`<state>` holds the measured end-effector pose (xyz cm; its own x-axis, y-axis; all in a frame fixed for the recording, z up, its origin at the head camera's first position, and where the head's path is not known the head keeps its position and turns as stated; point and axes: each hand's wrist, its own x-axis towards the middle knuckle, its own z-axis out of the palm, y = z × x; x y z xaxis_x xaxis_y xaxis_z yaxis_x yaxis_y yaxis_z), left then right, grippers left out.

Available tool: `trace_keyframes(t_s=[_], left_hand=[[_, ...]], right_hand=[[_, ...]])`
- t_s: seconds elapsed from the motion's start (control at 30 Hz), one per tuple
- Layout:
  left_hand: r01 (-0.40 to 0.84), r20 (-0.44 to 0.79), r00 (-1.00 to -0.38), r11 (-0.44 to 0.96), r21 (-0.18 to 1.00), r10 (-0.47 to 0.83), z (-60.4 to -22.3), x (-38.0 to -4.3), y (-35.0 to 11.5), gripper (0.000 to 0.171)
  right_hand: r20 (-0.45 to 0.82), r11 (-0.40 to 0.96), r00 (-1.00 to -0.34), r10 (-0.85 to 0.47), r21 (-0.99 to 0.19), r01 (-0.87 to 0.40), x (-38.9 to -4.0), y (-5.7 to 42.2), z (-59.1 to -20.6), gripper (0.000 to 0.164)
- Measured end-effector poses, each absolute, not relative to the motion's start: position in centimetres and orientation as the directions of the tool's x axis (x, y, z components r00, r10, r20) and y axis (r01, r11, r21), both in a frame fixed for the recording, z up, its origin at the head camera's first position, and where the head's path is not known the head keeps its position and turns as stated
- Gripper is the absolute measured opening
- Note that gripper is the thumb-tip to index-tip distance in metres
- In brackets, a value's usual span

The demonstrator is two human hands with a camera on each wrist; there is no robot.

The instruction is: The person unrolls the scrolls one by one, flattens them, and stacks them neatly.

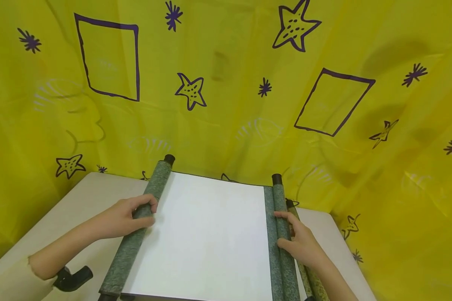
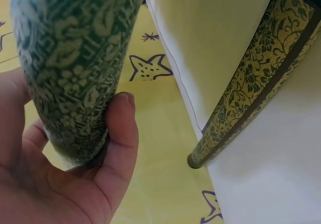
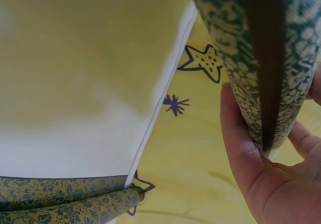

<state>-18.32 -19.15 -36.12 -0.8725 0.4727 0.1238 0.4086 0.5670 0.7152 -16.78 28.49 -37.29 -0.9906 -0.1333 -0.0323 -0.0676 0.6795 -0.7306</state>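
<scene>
A hanging scroll with green patterned cloth ends lies partly unrolled, its blank white sheet (image 1: 207, 234) stretched between two rolls. My left hand (image 1: 129, 215) grips the thicker left roll (image 1: 124, 255), its thumb and fingers wrapped round it. In the left wrist view, pale flowers and figures cover this green roll (image 2: 75, 48). Fingers and thumb of my right hand (image 1: 301, 242) hold the right roll (image 1: 288, 267) from its outer side. A brown strip runs along that roll (image 3: 228, 43) in the right wrist view. Both rolls have dark end knobs at the far side.
A yellow-green floral scroll (image 1: 316, 286) lies just right of the right roll, partly hidden by my right hand. The white table (image 1: 94, 192) ends at a yellow curtain (image 1: 226, 46) with purple star drawings. A dark curved piece (image 1: 73, 279) sits at my left wrist.
</scene>
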Motion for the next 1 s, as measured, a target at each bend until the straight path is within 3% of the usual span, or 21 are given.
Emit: trace_keyframes(t_s=[0.13,0.6,0.77,1.0], left_hand=[[0.419,0.142,-0.874,0.571,0.706,0.465,-36.2,-18.3,-19.4,0.03],[0.414,0.135,-0.876,0.578,0.703,0.463,-36.2,-18.5,-20.1,0.018],[0.408,0.118,-0.877,0.591,0.695,0.466,-36.1,-18.5,-20.2,0.027],[0.413,0.125,-0.882,0.617,0.67,0.455,-36.4,-18.7,-20.3,0.024]], right_hand=[[-0.034,0.68,-0.99,-0.135,-0.73,-0.068,-16.8,28.5,-37.3,0.068],[-0.05,0.689,-0.991,-0.127,-0.723,-0.051,-16.7,28.9,-37.3,0.069],[-0.023,0.686,-0.988,-0.154,-0.722,-0.09,-16.7,29.0,-37.2,0.068],[-0.031,0.693,-0.99,-0.137,-0.717,-0.074,-16.6,29.3,-37.2,0.068]])
